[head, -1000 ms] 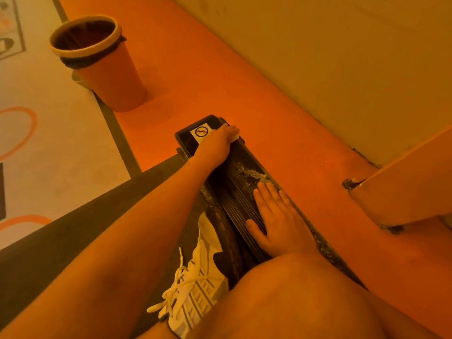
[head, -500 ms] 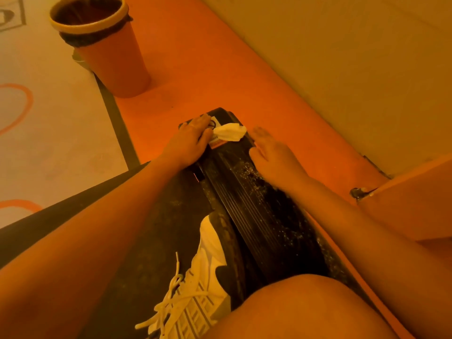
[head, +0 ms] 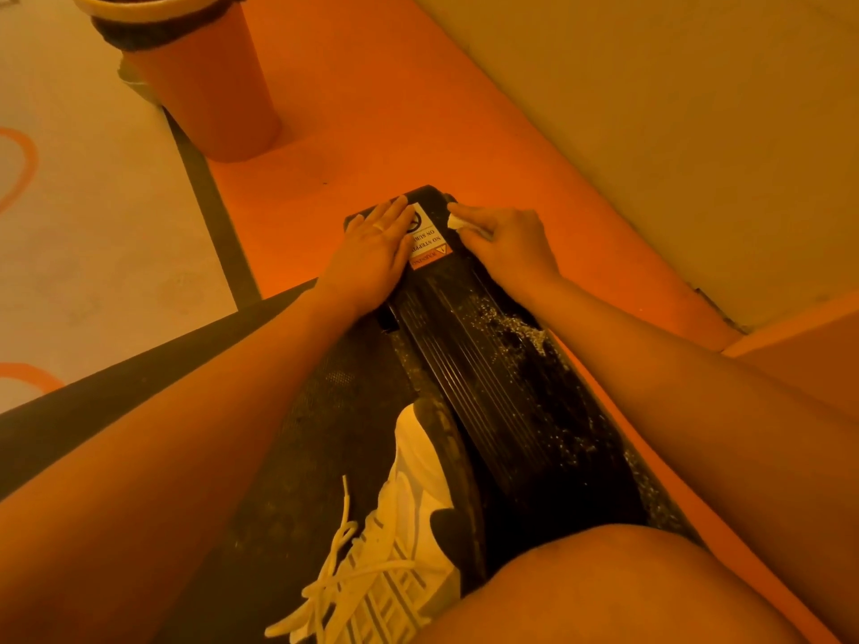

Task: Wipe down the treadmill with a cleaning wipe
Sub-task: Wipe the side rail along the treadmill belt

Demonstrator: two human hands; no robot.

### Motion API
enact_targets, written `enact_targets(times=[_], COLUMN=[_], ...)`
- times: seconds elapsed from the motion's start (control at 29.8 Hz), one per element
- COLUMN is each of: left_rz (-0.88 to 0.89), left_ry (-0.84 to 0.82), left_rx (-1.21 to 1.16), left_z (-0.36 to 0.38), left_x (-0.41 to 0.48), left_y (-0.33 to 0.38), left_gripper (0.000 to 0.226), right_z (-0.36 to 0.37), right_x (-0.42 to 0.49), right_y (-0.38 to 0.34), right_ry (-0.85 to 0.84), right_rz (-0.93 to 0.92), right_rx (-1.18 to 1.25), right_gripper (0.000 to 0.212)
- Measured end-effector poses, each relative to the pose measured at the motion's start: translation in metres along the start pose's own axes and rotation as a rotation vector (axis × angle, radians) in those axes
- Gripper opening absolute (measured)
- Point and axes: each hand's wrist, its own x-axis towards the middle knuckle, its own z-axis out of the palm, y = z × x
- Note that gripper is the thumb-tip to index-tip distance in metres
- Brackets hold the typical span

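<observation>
The black ribbed side rail of the treadmill [head: 492, 392] runs from my knee to its rear end cap, which carries a white and orange warning sticker [head: 430, 246]. My left hand [head: 372, 251] lies flat on the end cap, fingers straight, partly over the sticker. My right hand [head: 506, 244] holds the small white cleaning wipe [head: 455, 221] against the right edge of the end cap; most of the wipe is hidden under the fingers. Pale dusty specks [head: 516, 330] cover the rail's right side.
An orange waste bin [head: 204, 86] with a dark liner stands on the orange floor at the upper left. A beige wall [head: 674, 132] runs along the right. My white laced shoe [head: 399, 550] rests on the dark belt, and my knee [head: 627, 592] fills the lower right.
The wipe has passed from my left hand to my right hand. My left hand now lies flat on the end cap, and my right hand has moved up to the cap's right edge.
</observation>
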Motion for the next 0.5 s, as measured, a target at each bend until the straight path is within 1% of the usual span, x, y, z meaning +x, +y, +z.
enact_targets(times=[0.07, 0.13, 0.27, 0.3, 0.4, 0.5], left_rz=[-0.011, -0.019, -0.015, -0.008, 0.052, 0.101], left_ry=[-0.004, -0.016, -0.081, -0.098, -0.149, -0.206], left_rx=[0.011, 0.02, 0.013, 0.012, 0.032, 0.054], left_z=[-0.001, -0.003, -0.005, -0.007, -0.016, -0.024], left_x=[0.0, -0.001, 0.002, 0.002, 0.004, 0.006], left_y=[0.003, 0.004, 0.0, -0.002, -0.01, -0.018], left_gripper=[0.053, 0.053, 0.055, 0.055, 0.056, 0.056], right_z=[-0.001, -0.003, -0.008, -0.009, -0.008, 0.004], right_x=[-0.005, -0.01, -0.027, -0.031, -0.044, -0.054], right_y=[-0.004, -0.009, -0.007, -0.008, -0.023, -0.041], right_ry=[-0.008, -0.064, -0.342, -0.386, -0.439, -0.496], right_rz=[-0.003, 0.014, 0.003, -0.009, -0.064, -0.192], right_rx=[0.026, 0.029, -0.122, -0.156, -0.23, -0.31], right_gripper=[0.033, 0.037, 0.057, 0.062, 0.07, 0.072])
